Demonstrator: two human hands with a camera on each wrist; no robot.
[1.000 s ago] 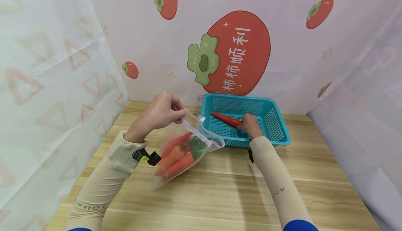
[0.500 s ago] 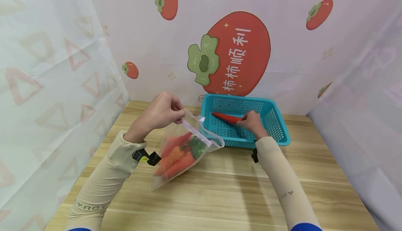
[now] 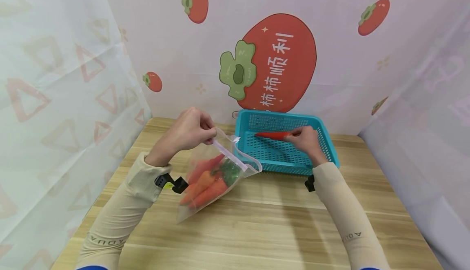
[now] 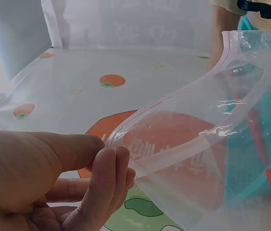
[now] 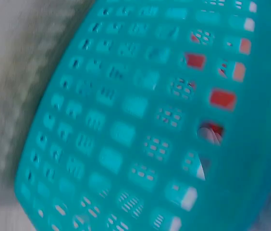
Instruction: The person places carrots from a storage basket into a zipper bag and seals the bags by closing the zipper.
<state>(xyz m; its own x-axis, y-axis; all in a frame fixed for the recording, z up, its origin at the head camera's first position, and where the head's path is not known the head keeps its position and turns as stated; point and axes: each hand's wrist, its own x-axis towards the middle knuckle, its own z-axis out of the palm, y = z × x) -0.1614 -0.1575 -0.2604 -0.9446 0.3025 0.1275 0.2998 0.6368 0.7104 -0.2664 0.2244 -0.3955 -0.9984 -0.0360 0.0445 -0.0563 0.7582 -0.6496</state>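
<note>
In my head view the long red vegetable (image 3: 272,136) points left with its slender tip, its long axis running nearly level across the view, roughly along the long side of the blue basket (image 3: 290,164). It is a plain, saturated red, smooth as far as I can make out, thickening steadily from that tip toward the right. I have it within the basket's rim as seen from above; whether it touches the basket floor or hangs just over it, I cannot tell.

The thick right end sits between the fingers of my right hand (image 3: 306,141), which pinch it, so the body reaches out leftward from them. My right wrist view is blurred, giving only basket mesh with red patches behind some holes.

My left hand (image 3: 186,134) pinches the edge of a clear bag (image 3: 230,155) between thumb and fingers; the left wrist view shows its mouth gaping beside them. Inside the bag, on the near left of the basket, I see an orange vegetable (image 3: 201,185), red ones and a green one (image 3: 231,172), all above the wood-grain desk (image 3: 235,237).
</note>
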